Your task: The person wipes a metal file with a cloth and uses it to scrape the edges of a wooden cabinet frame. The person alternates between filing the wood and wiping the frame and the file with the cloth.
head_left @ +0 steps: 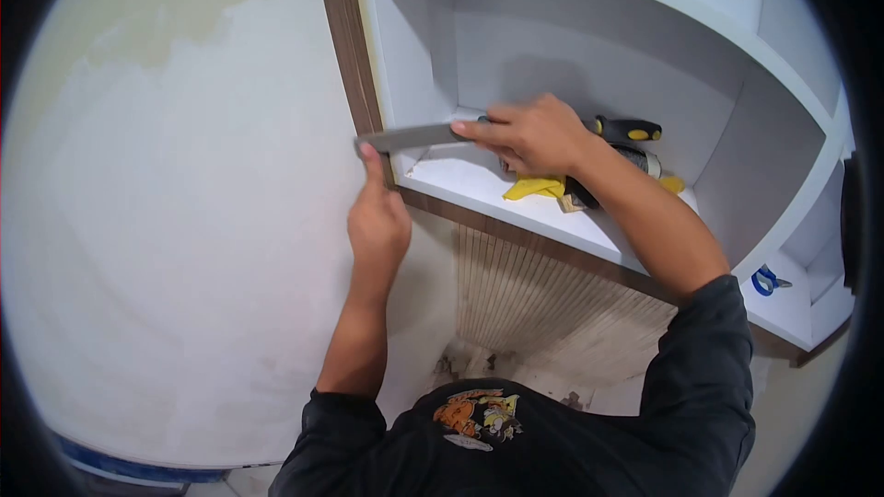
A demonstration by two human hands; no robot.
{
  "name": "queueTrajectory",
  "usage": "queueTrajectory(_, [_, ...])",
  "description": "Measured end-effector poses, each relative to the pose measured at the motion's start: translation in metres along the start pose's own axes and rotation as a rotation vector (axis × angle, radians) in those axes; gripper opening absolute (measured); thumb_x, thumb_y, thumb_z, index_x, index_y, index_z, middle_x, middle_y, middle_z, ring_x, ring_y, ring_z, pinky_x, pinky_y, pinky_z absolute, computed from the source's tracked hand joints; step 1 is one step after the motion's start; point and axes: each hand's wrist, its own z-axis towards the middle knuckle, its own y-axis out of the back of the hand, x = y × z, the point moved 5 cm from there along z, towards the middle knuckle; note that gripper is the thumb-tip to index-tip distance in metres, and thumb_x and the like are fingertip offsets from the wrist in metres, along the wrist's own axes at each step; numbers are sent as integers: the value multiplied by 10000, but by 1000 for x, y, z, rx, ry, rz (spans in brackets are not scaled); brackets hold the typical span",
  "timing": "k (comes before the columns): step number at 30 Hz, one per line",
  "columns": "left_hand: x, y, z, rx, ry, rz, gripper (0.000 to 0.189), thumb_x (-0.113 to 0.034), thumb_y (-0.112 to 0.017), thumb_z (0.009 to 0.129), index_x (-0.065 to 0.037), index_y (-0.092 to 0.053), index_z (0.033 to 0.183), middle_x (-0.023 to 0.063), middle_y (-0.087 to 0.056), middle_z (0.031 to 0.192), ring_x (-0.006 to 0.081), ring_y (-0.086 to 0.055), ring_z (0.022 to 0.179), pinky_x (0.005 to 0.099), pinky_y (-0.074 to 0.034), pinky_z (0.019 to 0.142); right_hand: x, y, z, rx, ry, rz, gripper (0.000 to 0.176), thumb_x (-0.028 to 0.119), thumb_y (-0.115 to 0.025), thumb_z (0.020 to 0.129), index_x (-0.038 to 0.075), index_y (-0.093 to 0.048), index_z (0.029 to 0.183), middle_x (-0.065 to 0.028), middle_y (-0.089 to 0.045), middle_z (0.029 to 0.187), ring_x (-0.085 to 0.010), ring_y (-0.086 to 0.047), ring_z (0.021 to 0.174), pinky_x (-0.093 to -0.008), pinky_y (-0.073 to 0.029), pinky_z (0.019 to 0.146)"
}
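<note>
A flat grey metal file lies across the brown edge strip at the lower left corner of the white cabinet. My right hand grips its right end, the index finger stretched along the metal; the grip itself is mostly hidden under the fingers. At the other end, my left hand presses its fingertips on the file's tip, close to the strip and the wall. Under and behind my right hand, a yellow cloth or wrapper and a black handle with yellow spots rest on the shelf.
The curved white cabinet fills the upper right. A blue-handled tool sits in its right compartment. To the left stands a pale wall with a patchy greenish top. A ribbed panel shows below the shelf.
</note>
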Motion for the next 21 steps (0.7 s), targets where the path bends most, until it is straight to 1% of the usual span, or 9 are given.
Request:
queueTrajectory(2, [-7, 13, 15, 17, 84, -13, 729, 54, -501, 882, -84, -342, 1580, 202, -563, 706, 347, -570, 619, 393, -490, 636, 1, 1, 2, -29, 36, 21, 616, 193, -767, 827, 387, -596, 1386, 6, -556, 760, -241, -576, 572, -382, -469, 472])
queueTrajectory(3, [-5, 8, 10, 36, 83, -2, 732, 59, -508, 877, -71, -344, 1578, 191, -556, 709, 339, -560, 614, 401, -491, 628, -1, 1, 5, -45, 59, 14, 617, 195, -767, 820, 386, -599, 1382, 6, -558, 766, -240, -579, 575, -383, -471, 474])
queueTrajectory(6, [8, -12, -22, 109, -16, 65, 738, 72, -507, 881, -72, -330, 1583, 181, -531, 701, 329, -541, 604, 401, -486, 610, 3, 1, -9, 5, 133, 59, 595, 208, -759, 819, 371, -610, 1371, -4, -561, 774, -243, -588, 585, -386, -470, 477])
queueTrajectory(9, [10, -1, -13, 33, 7, 21, 762, 92, -507, 867, -82, -332, 1587, 176, -520, 693, 322, -543, 602, 412, -483, 607, 7, 5, 6, 96, 59, 3, 602, 197, -763, 796, 367, -623, 1356, 1, -571, 784, -238, -611, 612, -384, -481, 488])
queueTrajectory(12, [10, 1, -15, 33, 6, 36, 763, 97, -509, 862, -81, -341, 1584, 174, -530, 695, 322, -543, 594, 412, -482, 605, 5, 3, 9, 51, 106, 1, 673, 165, -773, 740, 370, -620, 1363, 4, -575, 789, -236, -624, 632, -392, -487, 495])
queueTrajectory(15, [14, -14, -30, 69, -42, 0, 751, 96, -508, 864, -65, -341, 1579, 173, -538, 695, 328, -538, 583, 411, -478, 601, 5, -3, -9, 80, 127, 8, 679, 175, -771, 752, 375, -605, 1379, 8, -581, 803, -235, -623, 631, -394, -487, 493])
queueTrajectory(17, [14, -15, -29, 28, -86, 36, 720, 81, -498, 879, -36, -338, 1571, 175, -543, 692, 330, -532, 573, 403, -481, 601, -1, 4, -2, 170, 47, -9, 570, 238, -727, 834, 393, -606, 1369, -1, -604, 848, -246, -645, 657, -403, -514, 537])
queueTrajectory(18, [9, -6, -16, 17, -47, 18, 715, 75, -496, 882, -36, -341, 1571, 177, -544, 692, 334, -538, 577, 405, -483, 603, 0, 7, 2, 213, 4, -11, 516, 269, -705, 875, 402, -607, 1364, -6, -616, 870, -251, -657, 671, -408, -527, 559])
queueTrajectory(21, [-13, 18, 26, 2, 34, -12, 708, 45, -490, 899, -54, -328, 1581, 190, -553, 704, 347, -556, 597, 404, -491, 614, -2, 21, 17, 13, 5, -42, 521, 261, -700, 888, 395, -594, 1380, -7, -600, 835, -252, -648, 645, -405, -520, 538])
